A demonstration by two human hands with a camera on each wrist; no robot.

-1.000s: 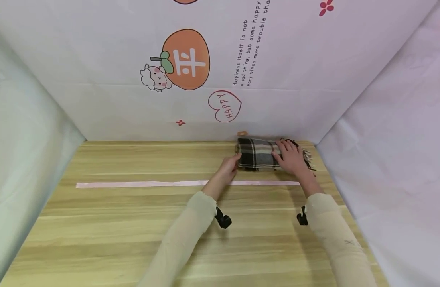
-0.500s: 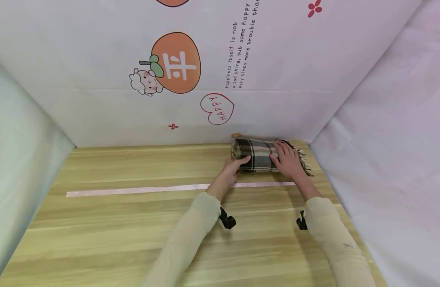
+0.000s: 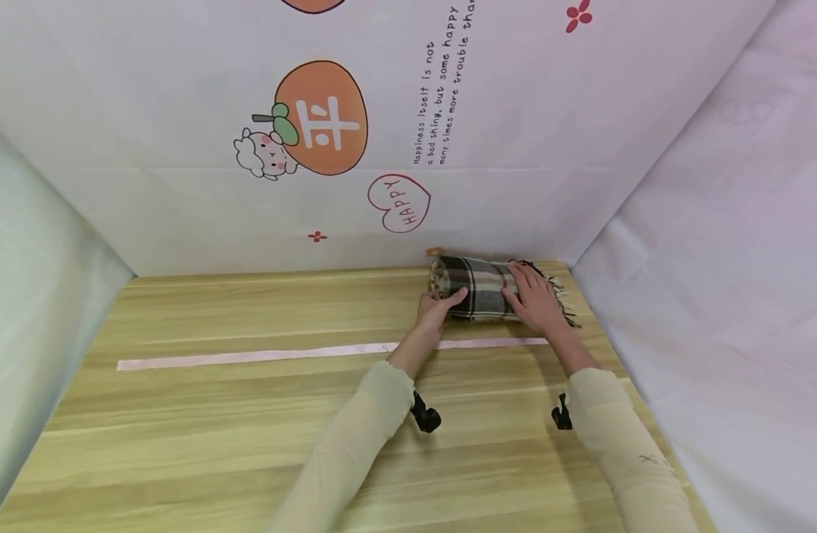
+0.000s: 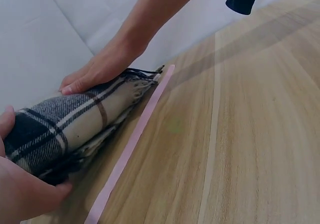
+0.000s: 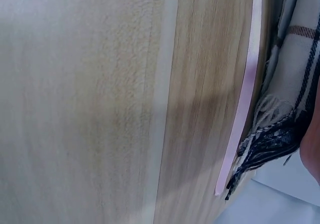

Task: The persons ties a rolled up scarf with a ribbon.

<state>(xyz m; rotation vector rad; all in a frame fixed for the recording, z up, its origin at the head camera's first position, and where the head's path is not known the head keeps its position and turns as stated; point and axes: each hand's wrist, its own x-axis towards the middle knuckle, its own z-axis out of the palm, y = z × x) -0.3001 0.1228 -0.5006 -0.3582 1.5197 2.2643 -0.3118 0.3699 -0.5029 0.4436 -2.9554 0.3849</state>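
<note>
A rolled plaid scarf (image 3: 488,302) in black, grey and cream lies along the back of the table, its coiled end facing left and its fringe (image 5: 272,139) at the right end. My left hand (image 3: 433,314) grips the left end, thumb over the top and fingers underneath. Across the upper side near the fringe rests my right hand (image 3: 536,305), fingers laid flat and thumb spread. The left wrist view shows both hands on the roll, with the left fingers (image 4: 37,196) under its lower edge.
A pink ribbon (image 3: 261,356) lies stretched across the wooden table (image 3: 215,444) in front of the scarf. Directly behind stands a printed white cloth wall (image 3: 515,192), and another white cloth (image 3: 728,296) hangs along the right side.
My left thumb has moved from the roll's left edge onto its top, and the coiled end shows more. The right hand stays on the scarf. The head view has shifted slightly.
</note>
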